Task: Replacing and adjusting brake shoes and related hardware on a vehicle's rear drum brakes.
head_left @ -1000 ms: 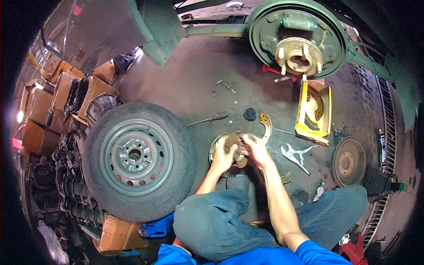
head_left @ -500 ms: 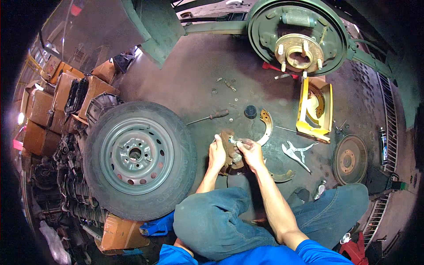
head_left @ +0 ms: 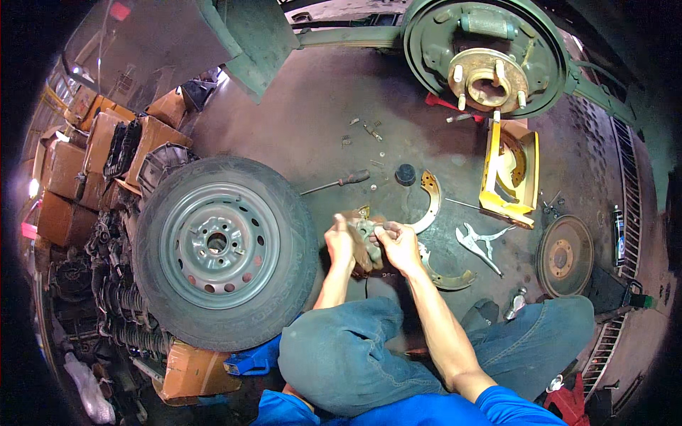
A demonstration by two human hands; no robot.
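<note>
My left hand (head_left: pixel 340 243) is closed on a worn, brown brake shoe (head_left: pixel 364 245), held upright just above the floor between my knees and the loose parts. Against its right side, the fingertips of my right hand (head_left: pixel 399 247) are pinched together; what they hold, if anything, is too small and blurred to name. Right of my hands, a curved brake shoe (head_left: pixel 431 202) lies on the floor, and a second one (head_left: pixel 452 281) lies closer to me. Locking pliers (head_left: pixel 479 246) rest beyond my right hand. A screwdriver (head_left: pixel 344 180) and a black round cap (head_left: pixel 405 175) lie farther off.
A wheel with its tyre (head_left: pixel 302 248) lies at left, near cardboard boxes (head_left: pixel 67 177). The hub and backing plate (head_left: pixel 490 78) overhang the far right. An open yellow box (head_left: pixel 529 177) holds brake shoes. A brake drum (head_left: pixel 563 255) stands right; small springs (head_left: pixel 373 131) lie ahead.
My left hand has shifted slightly left and the brake shoe has turned in it. My right hand stays pinched beside it, a little farther left. The view has moved slightly.
</note>
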